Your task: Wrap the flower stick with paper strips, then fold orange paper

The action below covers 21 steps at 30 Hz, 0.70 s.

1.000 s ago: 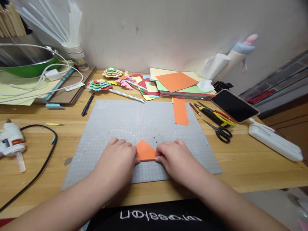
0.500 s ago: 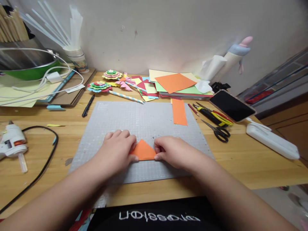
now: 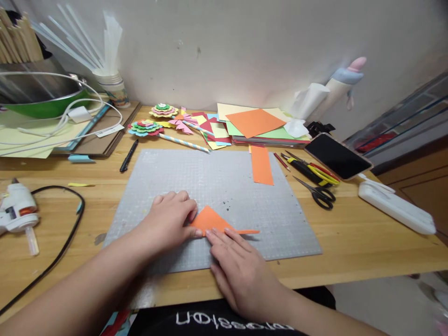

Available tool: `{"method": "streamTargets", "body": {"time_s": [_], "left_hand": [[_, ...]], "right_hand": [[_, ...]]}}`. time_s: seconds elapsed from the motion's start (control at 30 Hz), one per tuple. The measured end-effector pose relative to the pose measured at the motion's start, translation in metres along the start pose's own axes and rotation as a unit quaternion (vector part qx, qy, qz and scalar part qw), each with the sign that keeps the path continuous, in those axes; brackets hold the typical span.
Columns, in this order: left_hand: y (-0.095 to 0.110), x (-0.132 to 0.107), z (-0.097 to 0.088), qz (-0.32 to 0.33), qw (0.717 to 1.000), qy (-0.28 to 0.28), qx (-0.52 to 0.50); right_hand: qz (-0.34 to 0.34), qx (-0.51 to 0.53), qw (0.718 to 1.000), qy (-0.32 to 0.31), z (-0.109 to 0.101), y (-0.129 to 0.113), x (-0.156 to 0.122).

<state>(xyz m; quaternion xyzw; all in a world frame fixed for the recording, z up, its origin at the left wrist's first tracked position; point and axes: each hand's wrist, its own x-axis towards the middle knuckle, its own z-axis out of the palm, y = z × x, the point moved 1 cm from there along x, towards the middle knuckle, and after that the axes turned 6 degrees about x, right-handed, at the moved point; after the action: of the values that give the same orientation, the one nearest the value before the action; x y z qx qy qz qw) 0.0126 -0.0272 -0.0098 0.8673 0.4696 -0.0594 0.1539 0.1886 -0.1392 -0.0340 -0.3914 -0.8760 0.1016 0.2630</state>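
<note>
A folded piece of orange paper [image 3: 211, 218] lies on the grey cutting mat [image 3: 185, 179], its peak pointing away from me and a thin pointed end sticking out to the right. My left hand [image 3: 168, 218] is closed on the paper's left part, thumb along the near edge and fingers curled behind. Stretched out side by side, the fingers of my right hand [image 3: 241, 270] press flat on the paper's near folded edge, close to the left thumb. They cover part of that edge.
An orange strip [image 3: 262, 165] lies on the mat's far right. Beside it are a pencil [image 3: 282, 161], pliers [image 3: 308, 169], scissors [image 3: 320, 193] and a phone [image 3: 339, 156]. A pen [image 3: 129, 155] and glue gun [image 3: 21, 205] lie left; paper flowers [image 3: 145, 128] lie behind.
My right hand has let go of the paper's right end, come nearer to me and laid its fingers on the near edge. The right tip now shows. My left hand stays put.
</note>
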Motion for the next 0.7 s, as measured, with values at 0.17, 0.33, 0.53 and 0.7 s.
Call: {"method": "streamTargets", "body": {"time_s": [0.17, 0.33, 0.53, 0.7], "left_hand": [[0.000, 0.000, 0.001, -0.002, 1.000, 0.006, 0.004], [-0.001, 0.000, 0.003, -0.004, 1.000, 0.004, 0.005], [-0.003, -0.002, 0.003, -0.004, 1.000, 0.007, 0.006], [0.016, -0.011, 0.009, -0.019, 0.994, 0.052, 0.094]], "right_hand": [[0.035, -0.001, 0.999, -0.022, 0.007, 0.002, 0.000], [0.071, 0.014, 0.997, 0.008, 0.005, 0.006, 0.002], [0.128, 0.046, 0.991, 0.014, -0.013, 0.015, -0.011], [0.146, 0.063, 0.987, 0.013, -0.020, 0.017, -0.014]]}}
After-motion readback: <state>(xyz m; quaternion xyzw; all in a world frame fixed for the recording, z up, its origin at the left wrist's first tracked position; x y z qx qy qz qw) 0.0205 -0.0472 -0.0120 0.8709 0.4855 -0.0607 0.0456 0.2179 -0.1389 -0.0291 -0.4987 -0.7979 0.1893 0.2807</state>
